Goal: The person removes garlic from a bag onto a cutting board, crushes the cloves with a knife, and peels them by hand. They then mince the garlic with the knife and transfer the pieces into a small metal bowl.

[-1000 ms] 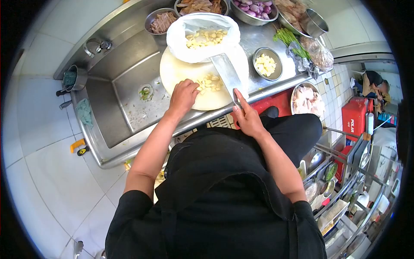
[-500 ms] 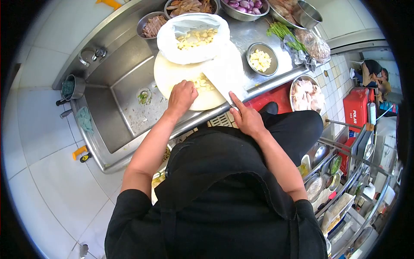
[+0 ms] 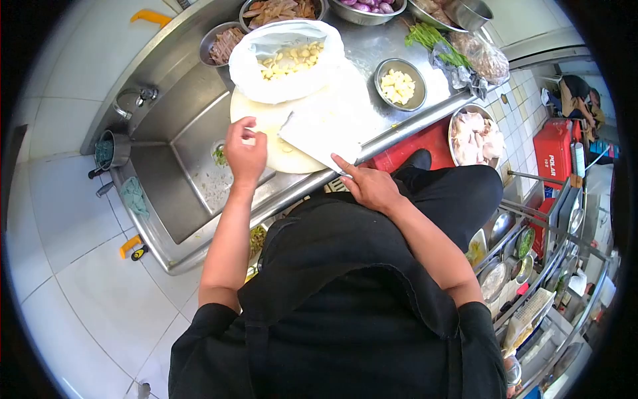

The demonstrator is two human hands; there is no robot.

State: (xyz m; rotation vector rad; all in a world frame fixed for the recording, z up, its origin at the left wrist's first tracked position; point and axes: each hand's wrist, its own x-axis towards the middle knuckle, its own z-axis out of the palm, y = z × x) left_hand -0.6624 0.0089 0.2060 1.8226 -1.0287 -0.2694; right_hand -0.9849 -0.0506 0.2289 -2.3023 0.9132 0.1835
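Observation:
My right hand (image 3: 373, 186) grips the handle of a broad cleaver (image 3: 320, 138), index finger stretched along it. The bright blade lies flat over the round cutting board (image 3: 249, 106); glare hides what is on or under it. At the board's left edge is my left hand (image 3: 246, 154), fingers bent and thumb apart from them, with nothing clearly visible between. Behind the blade stands an open white plastic bag (image 3: 249, 76) of peeled garlic cloves (image 3: 291, 61). To its right, a steel bowl (image 3: 420, 95) contains pale cut garlic pieces (image 3: 397, 88).
A steel sink (image 3: 173, 189) is on the left. Bowls of shallots (image 3: 367, 6) and meat strips (image 3: 226, 46) line the back, with green stalks (image 3: 428, 36) to the right. A basin of raw chicken (image 3: 475, 136) sits beyond the counter edge. Another person (image 3: 577, 100) is far right.
My left hand has moved left, from the garlic pieces to the board's edge. The cleaver has shifted left and flattened over where the pieces lay. The view has shifted slightly.

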